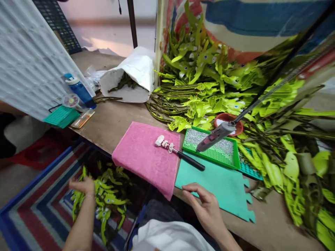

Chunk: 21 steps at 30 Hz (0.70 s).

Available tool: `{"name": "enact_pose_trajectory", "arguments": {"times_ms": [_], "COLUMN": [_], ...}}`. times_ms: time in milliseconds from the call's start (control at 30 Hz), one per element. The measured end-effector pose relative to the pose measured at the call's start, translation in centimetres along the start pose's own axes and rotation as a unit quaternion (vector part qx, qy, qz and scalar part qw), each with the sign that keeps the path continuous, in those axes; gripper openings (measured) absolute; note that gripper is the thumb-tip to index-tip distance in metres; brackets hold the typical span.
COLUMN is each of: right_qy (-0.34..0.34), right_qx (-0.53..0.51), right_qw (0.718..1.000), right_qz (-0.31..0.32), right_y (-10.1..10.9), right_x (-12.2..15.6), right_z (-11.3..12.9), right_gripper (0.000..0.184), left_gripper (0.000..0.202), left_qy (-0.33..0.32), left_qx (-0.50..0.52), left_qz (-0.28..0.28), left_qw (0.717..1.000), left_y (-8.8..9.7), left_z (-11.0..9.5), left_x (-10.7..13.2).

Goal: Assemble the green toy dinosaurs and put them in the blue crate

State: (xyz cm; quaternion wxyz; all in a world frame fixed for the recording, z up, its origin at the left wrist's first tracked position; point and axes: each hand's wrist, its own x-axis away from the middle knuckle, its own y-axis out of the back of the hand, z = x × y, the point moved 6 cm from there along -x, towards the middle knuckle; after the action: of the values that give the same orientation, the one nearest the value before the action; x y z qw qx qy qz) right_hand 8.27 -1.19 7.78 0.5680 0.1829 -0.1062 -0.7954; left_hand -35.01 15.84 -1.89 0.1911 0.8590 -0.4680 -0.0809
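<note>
The person's left hand [82,185] sits on top of a loose bunch of glossy lime-green leaves [111,197] with narrow, lobed shapes, below the tabletop's front edge and above a striped blue, red and white rug [43,212]; whether that grip is clenched cannot be told. The right hand [206,209] hangs over the front edge, its grip released, loosely curved fingers [191,190] just beside a teal foam mat [217,190] with puzzle-cut teeth. On the rough wooden tabletop [110,129], a pink terry towel [143,157] carries a black-handled tool [190,160] with lumpy white pieces [163,143] at its end. A grey pen-shaped tool with a pink band [216,136] leans over a green plastic tray [209,148] lined with silvery grit. Beyond lie heaps of similar lime-green leaves [206,90], blue-spotted with dark stems, and a white sack [131,78] folded open around more dark stems.
</note>
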Motion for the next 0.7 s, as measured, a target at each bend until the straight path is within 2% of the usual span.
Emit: {"name": "enact_pose_trajectory", "arguments": {"times_ms": [67,100,133,167,200,233,267,300,333,433,500,567,600,633,700], "right_qy": [0.008,0.015,0.023,0.031,0.037,0.043,0.049,0.054,0.059,0.065,0.062,0.057,0.051,0.043,0.013], "right_qx": [0.0,-0.002,-0.005,-0.006,-0.006,-0.004,0.0,0.006,0.014,0.041,0.061,0.091,0.11,0.132,0.175], "right_qw": [1.0,1.0,1.0,0.999,0.999,0.999,0.998,0.998,0.998,0.997,0.996,0.993,0.99,0.986,0.976], "right_qz": [0.009,0.012,0.016,0.018,0.021,0.024,0.026,0.028,0.03,0.023,-0.005,-0.048,-0.07,-0.091,-0.132], "right_y": [-0.1,-0.2,-0.2,-0.2,-0.2,-0.1,0.1,0.4,0.8,2.8,5.1,8.1,9.7,11.5,15.0], "right_x": [-0.2,-0.3,-0.5,-0.6,-0.6,-0.6,-0.5,-0.4,-0.2,0.6,1.2,1.8,2.0,2.3,2.6], "right_z": [0.2,0.4,0.7,1.0,1.3,1.5,1.7,1.7,1.7,1.1,0.3,-0.6,-1.2,-1.8,-3.6], "right_gripper": [0.013,0.012,0.012,0.012,0.012,0.012,0.011,0.011,0.011,0.011,0.012,0.011,0.011,0.01,0.01], "left_gripper": [0.05,0.051,0.045,0.036,0.03,0.03,0.036,0.045,0.052,0.061,0.059,0.052,0.046,0.04,0.034], "left_qy": [-0.052,-0.083,-0.133,-0.24,-0.348,-0.434,-0.499,-0.543,-0.557,-0.575,-0.582,-0.596,-0.63,-0.643,-0.656], "left_qx": [0.003,0.005,0.009,0.004,-0.032,-0.092,-0.173,-0.257,-0.279,-0.31,-0.33,-0.355,-0.397,-0.402,-0.404], "left_qz": [-0.099,-0.118,-0.109,-0.046,0.056,0.149,0.229,0.286,0.319,0.377,0.404,0.417,0.396,0.392,0.386], "left_qw": [0.994,0.99,0.985,0.97,0.935,0.884,0.818,0.747,0.714,0.657,0.624,0.588,0.538,0.52,0.508], "left_y": [-1.8,-3.5,-5.7,-8.8,-12.6,-16.6,-20.5,-24.1,-27.0,-33.5,-36.3,-37.7,-38.0,-38.0,-37.4], "left_z": [-2.9,-4.8,-7.2,-10.5,-13.9,-16.7,-18.8,-20.4,-21.9,-24.7,-25.5,-25.9,-25.9,-26.2,-26.6], "left_x": [-1.0,-1.3,-1.3,-0.9,0.0,1.4,2.9,4.2,5.1,6.8,7.2,7.0,6.9,6.6,5.6]}}
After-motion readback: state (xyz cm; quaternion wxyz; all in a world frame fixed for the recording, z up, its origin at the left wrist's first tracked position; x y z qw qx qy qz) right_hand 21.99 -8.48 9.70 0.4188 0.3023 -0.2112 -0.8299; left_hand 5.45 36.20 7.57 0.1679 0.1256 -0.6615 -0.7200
